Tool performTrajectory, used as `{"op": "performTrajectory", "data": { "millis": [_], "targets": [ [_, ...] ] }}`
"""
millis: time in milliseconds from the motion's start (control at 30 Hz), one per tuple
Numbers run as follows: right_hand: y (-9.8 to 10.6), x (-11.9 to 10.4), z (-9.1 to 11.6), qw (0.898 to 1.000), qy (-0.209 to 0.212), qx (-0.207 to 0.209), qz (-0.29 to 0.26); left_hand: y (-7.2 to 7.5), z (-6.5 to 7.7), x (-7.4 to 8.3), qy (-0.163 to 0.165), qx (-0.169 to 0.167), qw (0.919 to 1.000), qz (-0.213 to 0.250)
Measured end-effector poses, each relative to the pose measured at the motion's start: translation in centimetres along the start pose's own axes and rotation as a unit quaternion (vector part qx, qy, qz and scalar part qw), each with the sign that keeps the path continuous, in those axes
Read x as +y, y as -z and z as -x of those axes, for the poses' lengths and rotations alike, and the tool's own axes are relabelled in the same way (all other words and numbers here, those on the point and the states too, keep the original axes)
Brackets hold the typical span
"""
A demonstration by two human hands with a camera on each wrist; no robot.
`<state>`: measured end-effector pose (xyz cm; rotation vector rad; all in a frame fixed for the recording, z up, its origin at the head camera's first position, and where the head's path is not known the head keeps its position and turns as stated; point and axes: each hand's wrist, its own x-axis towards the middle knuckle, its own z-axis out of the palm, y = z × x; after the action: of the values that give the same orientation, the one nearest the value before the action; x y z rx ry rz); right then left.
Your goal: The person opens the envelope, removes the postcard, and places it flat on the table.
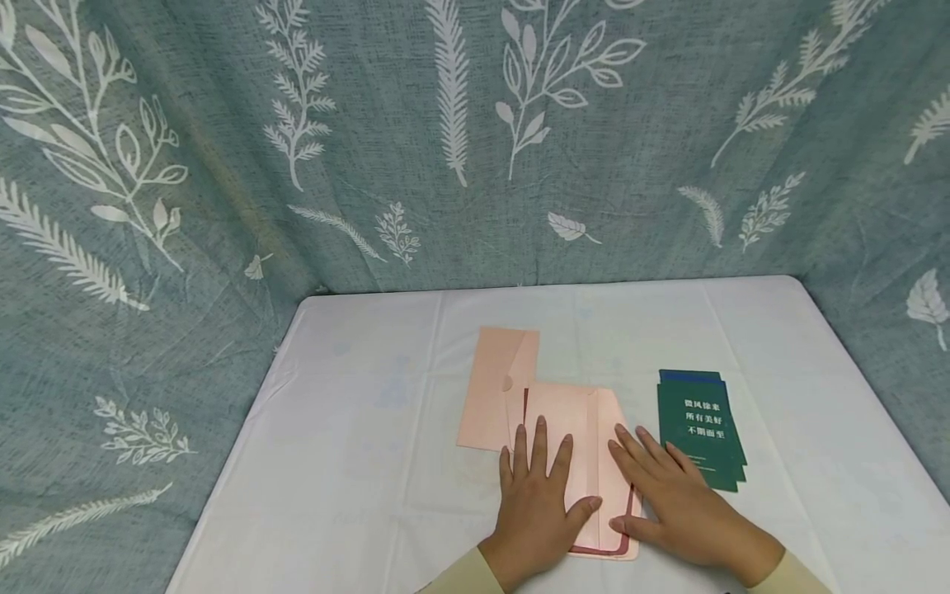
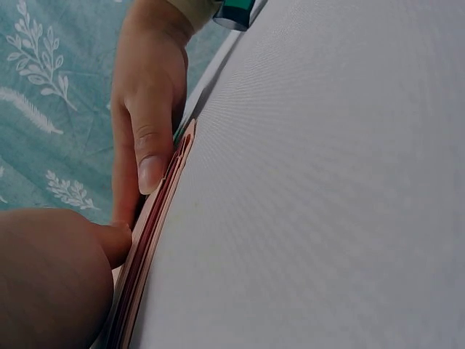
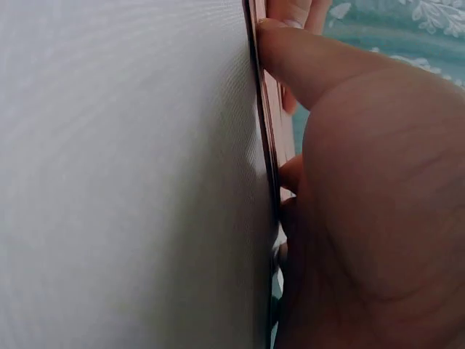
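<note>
A pink envelope (image 1: 562, 402) lies on the white table with a dark red edge showing along its lower and right sides. My left hand (image 1: 534, 503) rests palm down on its left part, fingers spread. On its right side lies my right hand (image 1: 675, 503), fingers straight and slanting up to the left. From the left wrist, several pink and dark red layers (image 2: 149, 240) show edge-on beneath both hands. The right wrist view has my right thumb (image 3: 312, 62) along the edge of these layers. Another pink envelope (image 1: 491, 384) is partly covered, behind and to the left.
A small stack of dark green cards (image 1: 686, 404) with white writing, with a blue strip at its top, lies to the right, near my right fingers. The white table (image 1: 349, 462) meets a grey-green leaf-patterned curtain (image 1: 416, 148) at its back and sides.
</note>
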<state>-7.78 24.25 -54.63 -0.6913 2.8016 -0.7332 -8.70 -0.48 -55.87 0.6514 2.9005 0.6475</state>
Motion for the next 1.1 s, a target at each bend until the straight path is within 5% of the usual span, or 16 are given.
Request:
{"op": "performTrajectory", "data": {
  "millis": [367, 1100],
  "targets": [
    [-0.1, 0.6, 0.2, 0.999, 0.032, 0.025, 0.001, -0.1, -0.1, 0.1, 0.011, -0.004, 0.9999, -0.011],
    [-0.3, 1.2, 0.0, 0.999, 0.025, 0.022, -0.007, 1.4, -0.3, -0.5, 0.008, -0.011, 0.9972, 0.074]
  ]
}}
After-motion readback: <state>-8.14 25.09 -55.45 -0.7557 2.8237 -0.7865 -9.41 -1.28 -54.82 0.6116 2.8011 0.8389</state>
